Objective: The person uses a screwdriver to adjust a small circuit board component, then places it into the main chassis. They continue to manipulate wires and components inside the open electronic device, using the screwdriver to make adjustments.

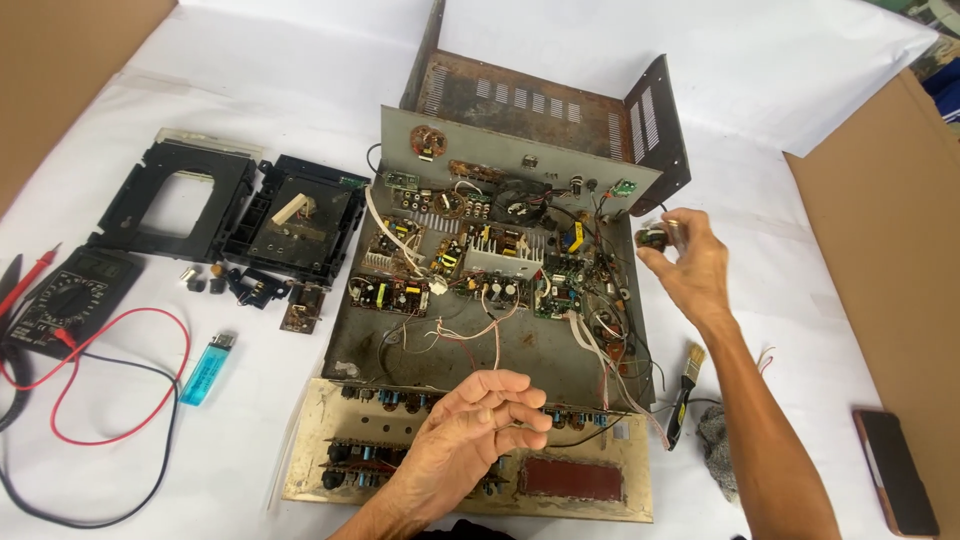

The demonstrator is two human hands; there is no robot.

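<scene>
An opened metal chassis (370,340) full of small circuit boards and loose wires lies in the middle of the white cloth. My right hand (690,268) is raised at its right edge, fingers pinching a small dark round component (651,236) with a wire attached. My left hand (470,430) hovers over the detached gold front panel (580,505) at the near side, fingers loosely curled and apart, holding nothing. The rusty vented top cover (530,100) stands behind the chassis.
Left of the chassis lie two black plastic frames (230,205), small knobs, a multimeter (65,300) with red and black leads, and a blue lighter (207,369). A paintbrush (684,390) and a phone (895,470) lie at the right. Cardboard sheets flank the cloth.
</scene>
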